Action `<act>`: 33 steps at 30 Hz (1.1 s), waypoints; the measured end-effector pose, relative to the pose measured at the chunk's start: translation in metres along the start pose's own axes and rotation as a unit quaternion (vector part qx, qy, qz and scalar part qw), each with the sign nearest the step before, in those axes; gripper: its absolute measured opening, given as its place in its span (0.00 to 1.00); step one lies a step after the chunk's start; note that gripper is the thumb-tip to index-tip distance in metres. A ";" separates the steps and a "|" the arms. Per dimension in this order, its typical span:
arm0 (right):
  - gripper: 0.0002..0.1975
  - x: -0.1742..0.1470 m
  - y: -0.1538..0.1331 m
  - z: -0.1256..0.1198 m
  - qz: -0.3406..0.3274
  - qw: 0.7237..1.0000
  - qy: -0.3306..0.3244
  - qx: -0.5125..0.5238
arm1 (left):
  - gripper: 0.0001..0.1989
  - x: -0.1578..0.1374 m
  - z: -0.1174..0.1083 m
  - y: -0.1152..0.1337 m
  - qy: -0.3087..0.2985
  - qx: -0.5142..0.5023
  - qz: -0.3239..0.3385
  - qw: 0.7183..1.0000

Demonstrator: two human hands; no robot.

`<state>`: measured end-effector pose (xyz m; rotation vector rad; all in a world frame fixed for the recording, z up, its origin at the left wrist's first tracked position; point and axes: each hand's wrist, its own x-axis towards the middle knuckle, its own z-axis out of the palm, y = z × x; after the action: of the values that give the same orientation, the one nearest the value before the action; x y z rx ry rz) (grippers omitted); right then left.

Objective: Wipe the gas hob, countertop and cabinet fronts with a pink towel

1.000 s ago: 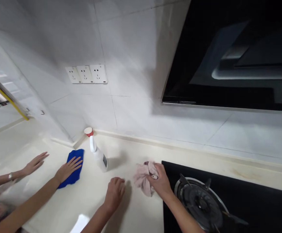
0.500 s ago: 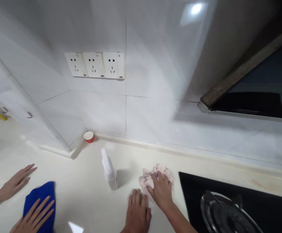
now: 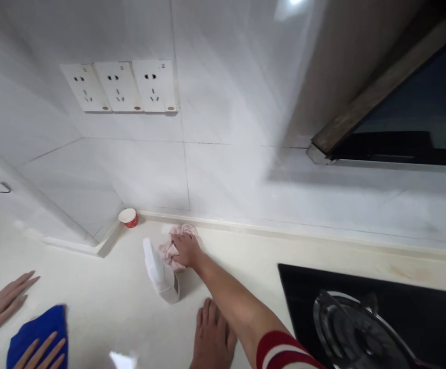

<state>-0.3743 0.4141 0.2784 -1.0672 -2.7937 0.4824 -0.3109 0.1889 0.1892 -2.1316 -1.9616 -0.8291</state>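
My right hand [image 3: 187, 249] presses a crumpled pale pink cloth [image 3: 187, 230] onto the countertop near the wall, with the fingers curled over it. My right arm reaches across from the lower right, in a red and white striped sleeve. Just left of the cloth stands a white spray bottle [image 3: 160, 274], upright, hiding a bit of the cloth. My left hand [image 3: 213, 338] lies flat on the counter below, palm down and holding nothing; part of it is behind my right arm.
Another person's hands [image 3: 5, 306] are at the left, one on a blue cloth [image 3: 38, 330]. A red and white paper cup [image 3: 129, 218] sits in the wall corner. Right is a black gas hob [image 3: 300, 294], under a range hood [image 3: 392, 123]. Sockets [image 3: 119, 87] line the wall.
My right hand has slid the pink cloth left and toward the wall, from beside the hob to behind the spray bottle. My left hand stays in place. The view has shifted slightly.
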 end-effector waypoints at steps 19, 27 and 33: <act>0.39 -0.346 0.022 0.041 0.243 0.967 0.049 0.049 | 0.16 0.016 -0.020 -0.009 -0.034 0.043 0.033 0.998; 0.23 -0.345 0.057 -0.015 0.132 0.951 0.034 0.278 | 0.15 0.017 -0.023 -0.009 -0.021 0.046 0.046 0.998; 0.23 -0.327 0.124 -0.048 0.272 0.960 0.045 0.054 | 0.15 0.015 -0.021 -0.008 -0.034 0.042 0.024 0.998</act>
<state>-0.0421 0.2953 0.2851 -1.7798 -2.3374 0.6065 -0.3249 0.1942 0.2116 -2.1759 -1.9310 -0.6626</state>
